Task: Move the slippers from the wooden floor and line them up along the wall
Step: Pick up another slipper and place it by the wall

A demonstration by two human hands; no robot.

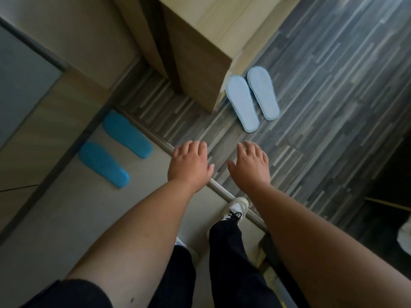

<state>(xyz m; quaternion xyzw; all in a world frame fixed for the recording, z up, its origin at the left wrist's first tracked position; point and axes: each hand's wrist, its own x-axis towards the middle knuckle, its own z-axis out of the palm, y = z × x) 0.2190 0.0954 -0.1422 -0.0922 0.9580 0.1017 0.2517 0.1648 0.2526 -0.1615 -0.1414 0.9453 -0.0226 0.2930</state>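
Two pale blue slippers lie side by side, soles up, on the grey wooden floor [322,85] beside a cabinet corner: one [242,103] on the left, one [263,92] on the right. Two darker blue slippers [127,133] [103,164] lie on the light tiled floor, each with one end against the wall on the left. My left hand [190,164] and my right hand [251,166] hover empty with fingers spread, above the metal strip between the two floors, short of the pale slippers.
A tall wooden cabinet [195,70] stands just left of the pale slippers. The wall and its dark skirting [55,165] run along the left. My foot in a white sneaker [236,210] rests at the threshold strip [218,190]. Another white shoe [405,238] shows at the right edge.
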